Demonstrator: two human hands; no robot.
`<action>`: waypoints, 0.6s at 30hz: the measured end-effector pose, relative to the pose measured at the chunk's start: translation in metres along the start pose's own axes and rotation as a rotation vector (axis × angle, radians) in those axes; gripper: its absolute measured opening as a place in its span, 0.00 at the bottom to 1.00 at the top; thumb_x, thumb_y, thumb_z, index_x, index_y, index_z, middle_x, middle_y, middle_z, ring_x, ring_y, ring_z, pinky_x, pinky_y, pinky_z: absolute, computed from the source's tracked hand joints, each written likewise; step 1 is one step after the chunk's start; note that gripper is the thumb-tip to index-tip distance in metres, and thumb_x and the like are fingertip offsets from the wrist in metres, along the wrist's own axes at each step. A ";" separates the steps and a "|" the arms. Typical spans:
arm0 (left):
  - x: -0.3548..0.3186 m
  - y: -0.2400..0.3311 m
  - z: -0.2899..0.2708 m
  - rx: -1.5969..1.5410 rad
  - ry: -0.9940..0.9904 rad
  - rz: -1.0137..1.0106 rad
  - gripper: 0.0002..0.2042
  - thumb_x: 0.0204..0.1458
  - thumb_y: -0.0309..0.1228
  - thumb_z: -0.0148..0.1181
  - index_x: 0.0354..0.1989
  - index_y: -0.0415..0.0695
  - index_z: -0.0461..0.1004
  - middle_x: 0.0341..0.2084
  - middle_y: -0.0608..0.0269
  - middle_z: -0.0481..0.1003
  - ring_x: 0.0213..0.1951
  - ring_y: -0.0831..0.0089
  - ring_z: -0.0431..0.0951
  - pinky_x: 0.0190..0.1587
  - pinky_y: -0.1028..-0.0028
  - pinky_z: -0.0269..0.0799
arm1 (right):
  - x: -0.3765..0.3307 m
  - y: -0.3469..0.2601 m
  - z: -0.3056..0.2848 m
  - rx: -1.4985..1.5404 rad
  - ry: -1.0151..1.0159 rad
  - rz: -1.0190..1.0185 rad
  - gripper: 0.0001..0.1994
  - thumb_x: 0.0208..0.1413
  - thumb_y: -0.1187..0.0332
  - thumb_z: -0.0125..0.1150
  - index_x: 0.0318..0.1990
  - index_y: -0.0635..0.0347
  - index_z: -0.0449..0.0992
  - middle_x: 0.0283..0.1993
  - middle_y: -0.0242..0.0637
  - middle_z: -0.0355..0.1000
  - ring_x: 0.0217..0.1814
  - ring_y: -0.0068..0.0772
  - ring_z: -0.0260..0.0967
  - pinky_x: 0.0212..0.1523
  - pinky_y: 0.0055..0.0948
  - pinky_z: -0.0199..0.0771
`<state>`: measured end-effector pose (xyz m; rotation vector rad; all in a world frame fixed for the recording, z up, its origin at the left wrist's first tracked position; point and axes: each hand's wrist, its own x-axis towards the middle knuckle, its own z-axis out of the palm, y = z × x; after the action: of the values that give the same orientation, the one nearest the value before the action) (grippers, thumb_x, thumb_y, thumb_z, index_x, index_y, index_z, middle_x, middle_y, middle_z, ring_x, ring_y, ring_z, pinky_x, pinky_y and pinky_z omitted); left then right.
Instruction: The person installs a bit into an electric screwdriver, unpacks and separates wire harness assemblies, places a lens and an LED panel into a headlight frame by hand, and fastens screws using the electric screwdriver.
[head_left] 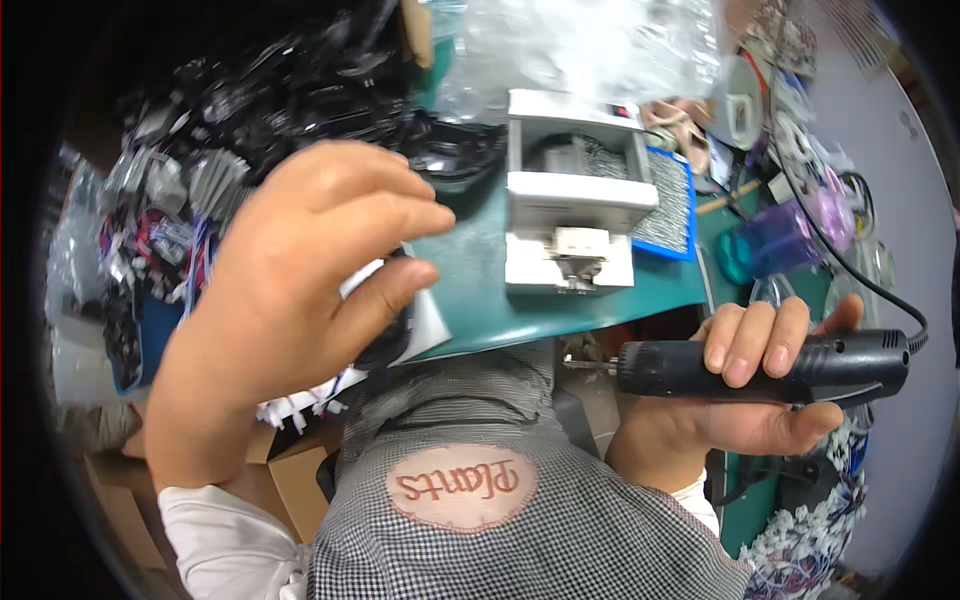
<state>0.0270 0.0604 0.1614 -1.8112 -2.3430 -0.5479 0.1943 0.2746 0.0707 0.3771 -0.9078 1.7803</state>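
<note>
My right hand (755, 360) is wrapped round a black corded electric screwdriver (660, 368), held level with its metal bit pointing left, above the table's front edge. My left hand (300, 250) is raised over the left of the table, fingers curved and thumb apart, with nothing visible between them. Just below its thumb lies a black part (388, 345) on something white, mostly hidden by the hand. Ahead, between my hands, stands a light grey screw feeder (582, 198) with small screws inside. Against its right side sits a blue tray (692, 225) full of small screws.
Glossy black plastic parts (300, 90) are heaped at the far left, with bundled wires (150, 250) nearer. Clear plastic bags (590, 45) lie at the back. A purple container (785, 240) stands right, near the screwdriver's cord (850, 265). White connectors (805, 545) are piled at lower right.
</note>
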 end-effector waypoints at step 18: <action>-0.143 -0.014 0.053 -1.670 0.062 -0.788 0.16 0.53 0.22 0.58 0.50 0.33 0.71 0.37 0.56 0.76 0.33 0.81 0.74 0.39 0.82 0.71 | -0.041 0.084 0.118 0.240 -0.113 0.169 0.36 0.55 0.54 0.60 0.67 0.60 0.53 0.32 0.36 0.64 0.24 0.29 0.64 0.27 0.30 0.69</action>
<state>0.0590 -0.0534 0.0637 -0.6248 -2.4207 -3.1748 0.1154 0.1477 0.0898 0.5736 -0.8251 2.0485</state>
